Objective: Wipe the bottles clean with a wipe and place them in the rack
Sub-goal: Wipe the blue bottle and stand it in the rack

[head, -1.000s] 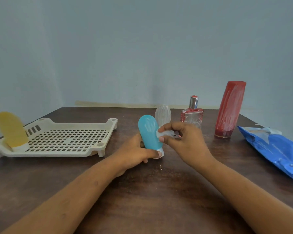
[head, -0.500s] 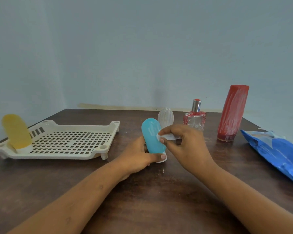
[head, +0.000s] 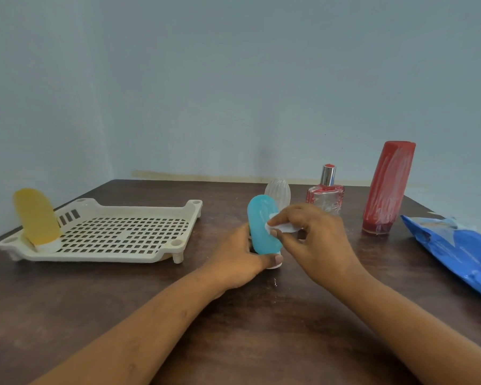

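A blue bottle [head: 261, 224] stands cap-down on the brown table, slightly tilted. My left hand [head: 238, 261] grips its lower part near the white cap. My right hand [head: 314, 240] pinches a small white wipe [head: 282, 227] against the bottle's right side. Behind them stand a clear ribbed bottle [head: 278, 192], a glass perfume bottle [head: 326, 194] with a silver cap, and a tall red bottle [head: 387, 187] smeared with white. A cream slotted rack [head: 114, 232] lies at the left with a yellow bottle [head: 36, 218] standing in its near-left corner.
A blue wipes pack [head: 458, 251] lies at the right edge of the table. The table [head: 95, 301] meets a pale blue wall at its far side. My forearms cross the near half of the table.
The view has shifted slightly. My right hand has slid the wipe a little along the blue bottle's side, while my left hand keeps its grip at the base.
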A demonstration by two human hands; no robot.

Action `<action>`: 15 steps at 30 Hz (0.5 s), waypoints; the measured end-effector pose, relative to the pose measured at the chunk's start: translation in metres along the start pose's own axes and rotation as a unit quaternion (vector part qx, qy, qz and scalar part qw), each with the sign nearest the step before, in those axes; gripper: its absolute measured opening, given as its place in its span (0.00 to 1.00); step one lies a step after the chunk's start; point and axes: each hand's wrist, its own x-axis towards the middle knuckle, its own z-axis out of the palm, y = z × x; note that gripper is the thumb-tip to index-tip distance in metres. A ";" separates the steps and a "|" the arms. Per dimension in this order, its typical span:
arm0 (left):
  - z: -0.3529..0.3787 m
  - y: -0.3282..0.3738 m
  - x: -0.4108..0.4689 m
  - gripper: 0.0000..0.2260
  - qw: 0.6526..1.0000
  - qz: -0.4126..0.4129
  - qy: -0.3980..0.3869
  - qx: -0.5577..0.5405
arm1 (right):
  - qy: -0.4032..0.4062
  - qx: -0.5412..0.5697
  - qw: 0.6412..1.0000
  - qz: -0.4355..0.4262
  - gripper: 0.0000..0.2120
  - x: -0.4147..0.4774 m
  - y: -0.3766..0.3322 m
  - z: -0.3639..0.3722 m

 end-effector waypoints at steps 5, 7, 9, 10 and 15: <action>0.001 0.003 0.000 0.28 1.000 0.004 0.003 0.030 | 0.024 -0.001 0.999 0.028 0.06 0.004 0.001 -0.002; 0.001 0.002 0.001 0.28 0.999 0.004 0.009 0.038 | 0.010 -0.005 1.000 0.012 0.07 0.003 -0.003 -0.001; 0.002 0.001 0.001 0.27 0.999 0.006 0.014 0.047 | -0.010 -0.015 1.000 -0.002 0.07 0.001 -0.004 0.000; 0.002 0.001 0.001 0.28 0.998 0.007 0.016 0.053 | -0.012 -0.018 1.000 -0.003 0.07 0.000 -0.002 0.000; 0.003 0.001 0.002 0.30 0.997 0.013 0.018 0.079 | 0.022 -0.012 0.999 0.031 0.07 0.006 0.003 -0.004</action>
